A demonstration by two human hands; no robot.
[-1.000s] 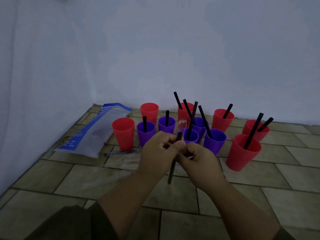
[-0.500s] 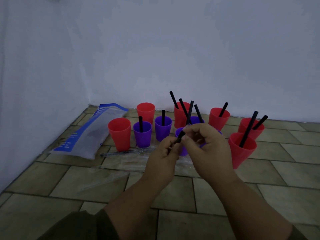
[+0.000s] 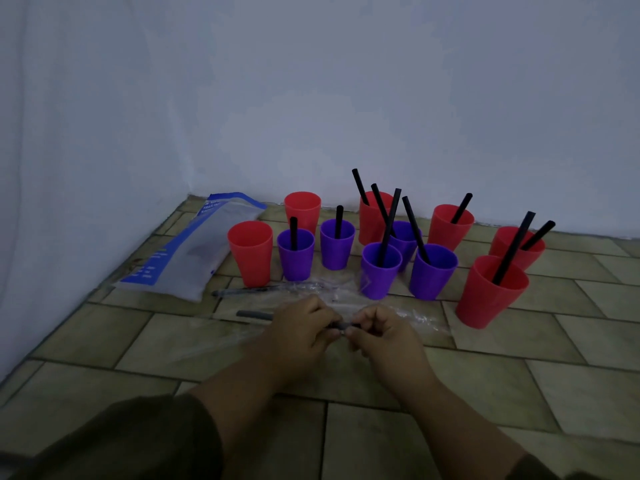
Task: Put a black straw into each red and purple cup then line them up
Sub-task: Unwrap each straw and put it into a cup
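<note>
Several red and purple cups stand in a loose cluster on the tiled floor. Most hold a black straw. Two red cups at the left, one in front (image 3: 250,252) and one behind (image 3: 302,210), hold none. Low over the floor in front of the cups, my left hand (image 3: 300,327) and my right hand (image 3: 382,332) pinch one wrapped black straw (image 3: 254,315) that lies level between them. Its left end sticks out past my left hand. Another wrapped straw (image 3: 247,291) lies on the floor just behind.
A blue and white plastic packet (image 3: 188,252) lies at the left by the wall. Clear crumpled wrappers (image 3: 412,315) are spread on the tiles under and around my hands. Walls close the scene at the back and left.
Both hands dropped from in front of the purple cups to near the floor. The straw they hold went from upright to level.
</note>
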